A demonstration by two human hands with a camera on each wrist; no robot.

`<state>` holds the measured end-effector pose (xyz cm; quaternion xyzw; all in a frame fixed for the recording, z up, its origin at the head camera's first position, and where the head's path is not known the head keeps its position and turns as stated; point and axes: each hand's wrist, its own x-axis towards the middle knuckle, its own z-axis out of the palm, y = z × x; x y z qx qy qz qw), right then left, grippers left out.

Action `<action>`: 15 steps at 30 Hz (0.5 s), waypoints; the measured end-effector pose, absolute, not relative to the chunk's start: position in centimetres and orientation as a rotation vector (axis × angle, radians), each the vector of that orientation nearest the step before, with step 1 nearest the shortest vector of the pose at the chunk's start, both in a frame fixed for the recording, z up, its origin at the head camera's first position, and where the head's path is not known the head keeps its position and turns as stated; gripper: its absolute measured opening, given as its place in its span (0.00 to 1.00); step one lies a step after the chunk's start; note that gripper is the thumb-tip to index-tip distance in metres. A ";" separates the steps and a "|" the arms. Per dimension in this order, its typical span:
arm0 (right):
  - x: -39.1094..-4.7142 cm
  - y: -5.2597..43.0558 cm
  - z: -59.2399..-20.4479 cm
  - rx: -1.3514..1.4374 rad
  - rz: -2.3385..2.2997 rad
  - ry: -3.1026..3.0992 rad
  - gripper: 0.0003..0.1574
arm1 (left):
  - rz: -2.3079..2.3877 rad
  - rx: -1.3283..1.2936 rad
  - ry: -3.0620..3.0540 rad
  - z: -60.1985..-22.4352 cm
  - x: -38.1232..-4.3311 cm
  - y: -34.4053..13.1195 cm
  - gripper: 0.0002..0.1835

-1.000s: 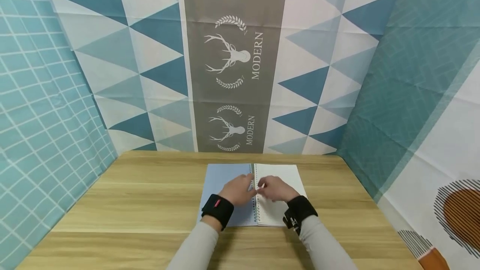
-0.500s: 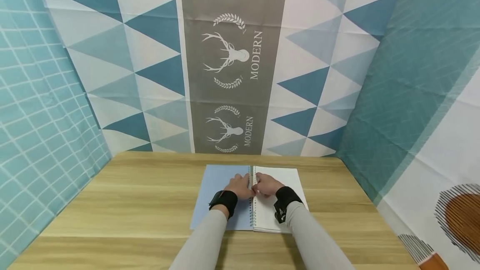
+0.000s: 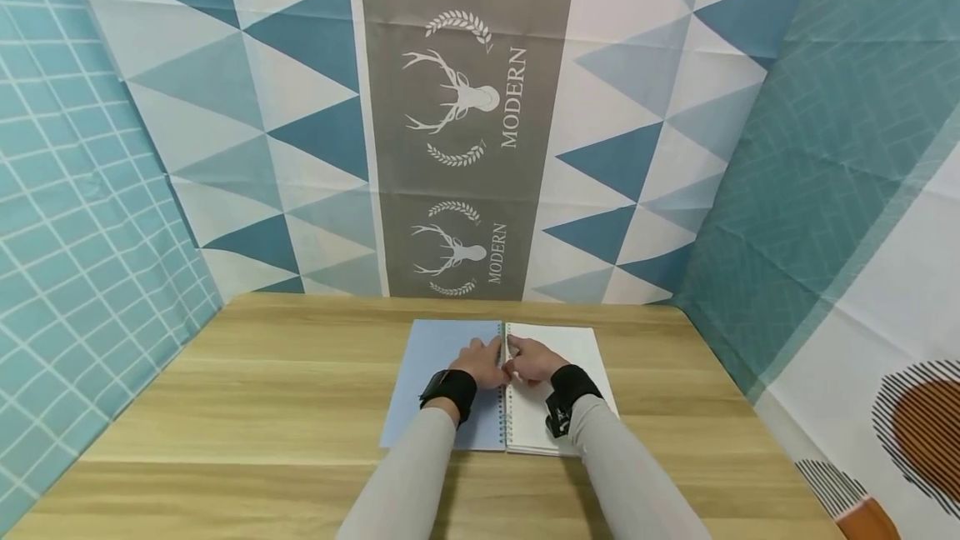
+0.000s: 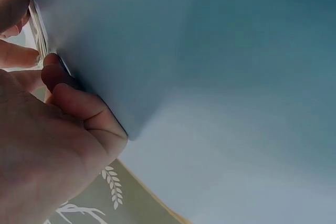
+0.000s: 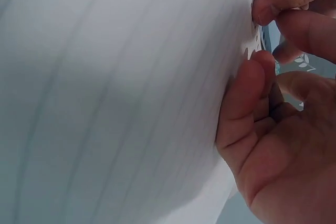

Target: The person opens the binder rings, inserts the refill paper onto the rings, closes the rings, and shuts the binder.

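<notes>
An open ring-bound notebook (image 3: pixel 558 419) lies on the table, its blue side (image 3: pixel 432 350) to the left and white pages (image 3: pixel 576 348) to the right. A row of rings (image 3: pixel 504 423) runs down the middle. My left hand (image 3: pixel 480 363) lies over the blue side, with thumb and fingers curled at the binding. In the left wrist view, those fingers (image 4: pixel 79 100) grip along the blue edge. From the other side my right hand (image 3: pixel 535 359) pinches at the binding; its thumb and finger (image 5: pixel 244 90) meet by the ruled page's edge. The fingers hide the rings between them.
The wood-grain table (image 3: pixel 262 390) extends around the notebook. Patterned cloth (image 3: pixel 465 148) with triangles and deer heads hangs behind the back edge. Blue checked cloth (image 3: pixel 90 190) stands at the left and green cloth (image 3: pixel 825 148) at the right.
My right hand came in against the binding beside the left hand; a small white bit at its fingers no longer shows. The left hand shifted slightly right. The view tilted a little.
</notes>
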<state>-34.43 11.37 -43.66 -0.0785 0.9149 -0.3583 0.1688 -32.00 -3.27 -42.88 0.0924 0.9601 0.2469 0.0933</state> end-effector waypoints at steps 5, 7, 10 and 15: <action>-34.7 11.3 -43.8 -0.198 -1.070 2.590 0.45 | 0.710 0.269 2.868 -43.3 -32.3 -3.3 0.38; -34.7 11.3 -43.9 -0.201 -1.087 2.589 0.45 | 0.708 0.263 2.870 -43.5 -32.4 -3.3 0.38; -34.4 11.4 -43.8 -0.207 -1.101 2.584 0.44 | 0.707 0.269 2.871 -43.6 -32.5 -3.2 0.38; -34.0 11.5 -43.3 -0.214 -1.086 2.582 0.43 | 0.692 0.298 2.867 -43.4 -32.4 -3.1 0.38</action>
